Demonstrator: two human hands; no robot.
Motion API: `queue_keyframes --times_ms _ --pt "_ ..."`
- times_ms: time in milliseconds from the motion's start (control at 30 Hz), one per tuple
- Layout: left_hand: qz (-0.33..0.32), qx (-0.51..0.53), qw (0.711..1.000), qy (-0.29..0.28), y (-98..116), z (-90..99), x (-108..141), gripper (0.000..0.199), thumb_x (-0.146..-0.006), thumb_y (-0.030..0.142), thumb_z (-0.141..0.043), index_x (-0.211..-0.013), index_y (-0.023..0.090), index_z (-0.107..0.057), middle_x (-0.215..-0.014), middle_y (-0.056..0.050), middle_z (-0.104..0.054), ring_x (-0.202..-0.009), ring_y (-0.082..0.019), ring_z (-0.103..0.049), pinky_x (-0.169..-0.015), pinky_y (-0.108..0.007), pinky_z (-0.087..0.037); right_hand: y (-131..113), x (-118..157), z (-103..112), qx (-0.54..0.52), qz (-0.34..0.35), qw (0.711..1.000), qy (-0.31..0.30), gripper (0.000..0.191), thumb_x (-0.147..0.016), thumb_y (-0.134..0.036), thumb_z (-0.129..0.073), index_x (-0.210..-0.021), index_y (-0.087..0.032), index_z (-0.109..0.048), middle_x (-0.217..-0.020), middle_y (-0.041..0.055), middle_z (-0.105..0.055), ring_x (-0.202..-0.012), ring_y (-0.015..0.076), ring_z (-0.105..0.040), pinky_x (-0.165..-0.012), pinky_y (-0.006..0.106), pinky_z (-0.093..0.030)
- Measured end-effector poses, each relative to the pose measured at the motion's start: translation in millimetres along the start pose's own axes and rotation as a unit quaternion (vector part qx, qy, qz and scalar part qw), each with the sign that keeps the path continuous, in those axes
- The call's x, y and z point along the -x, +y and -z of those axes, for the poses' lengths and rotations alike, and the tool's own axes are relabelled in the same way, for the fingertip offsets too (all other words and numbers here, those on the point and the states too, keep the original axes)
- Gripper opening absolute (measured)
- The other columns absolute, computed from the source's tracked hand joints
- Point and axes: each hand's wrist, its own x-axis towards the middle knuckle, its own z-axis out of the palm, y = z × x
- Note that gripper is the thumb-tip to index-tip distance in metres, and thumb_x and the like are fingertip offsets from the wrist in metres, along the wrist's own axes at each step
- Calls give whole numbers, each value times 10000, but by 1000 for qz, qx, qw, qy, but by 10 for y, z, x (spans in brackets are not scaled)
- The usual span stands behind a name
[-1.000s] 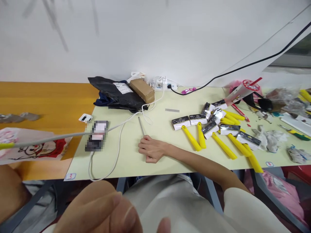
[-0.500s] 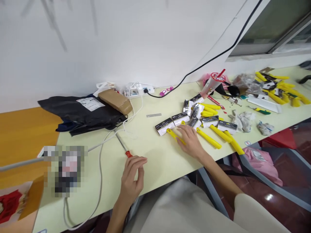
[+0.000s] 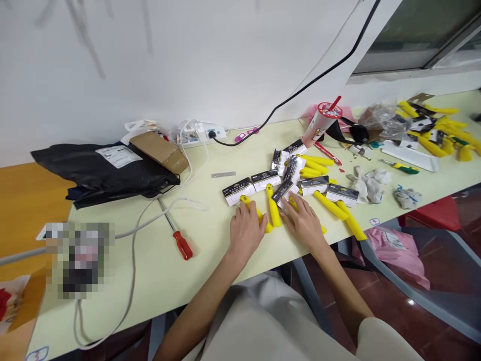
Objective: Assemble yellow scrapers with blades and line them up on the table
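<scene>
My left hand (image 3: pixel 245 230) has its fingers bent over a yellow handle (image 3: pixel 259 214), thumb on the right side. That handle's black-and-white card (image 3: pixel 238 191) lies just beyond my fingertips. My right hand (image 3: pixel 305 225) closes over another yellow handle (image 3: pixel 323 229), mostly hidden under the palm, with its tilted card (image 3: pixel 284 192) beyond the fingers. Between my hands lies one more yellow handle (image 3: pixel 275 213), untouched, below its own card (image 3: pixel 266 180). Several more carded yellow handles (image 3: pixel 330 205) are spread just right of and behind my right hand.
A red-handled screwdriver (image 3: pixel 183 245) and a metal strip (image 3: pixel 223 174) lie to the left. Cables, a power strip (image 3: pixel 199 134) and a black bag (image 3: pixel 105 173) are further left. A drink cup (image 3: pixel 323 123), a green-handled knife (image 3: pixel 405 168) and a yellow pile (image 3: pixel 439 133) are at right.
My left hand has moved right from beside the screwdriver onto the first yellow handle. My right hand has shifted to a handle further right. The view has swung slightly right.
</scene>
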Motion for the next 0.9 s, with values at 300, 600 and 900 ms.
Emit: queue_keyframes --times_ms 300,600,900 --pt "67 82 994 8 -503 173 260 604 -1089 231 -452 -1683 164 -364 -1191 -120 -613 -837 -217 -728 -703 -322 -579 61 -224 -64 -84 56 995 -2 481 -1110 -258 -550 -1584 -228 -622 -1548 241 -483 -1432 439 -494 -1129 677 -573" --pt "11 244 952 183 -786 169 836 595 -1153 187 -379 -1746 246 -365 -1368 -171 -558 -1066 -201 -698 -902 -338 -598 -419 -298 -389 -176 94 980 -6 1061 -901 90 -418 -1819 -372 -152 -1749 217 -256 -1610 454 -308 -1170 743 -517" --pt "-109 244 950 164 -858 52 -72 614 -1114 124 -323 -1709 213 -441 -1503 -211 -417 -1410 -278 -571 -1185 -492 -511 -812 -281 -511 -173 95 980 -2 980 -875 97 -432 -1768 -293 -328 -1764 187 -263 -1665 377 -237 -1269 636 -478"
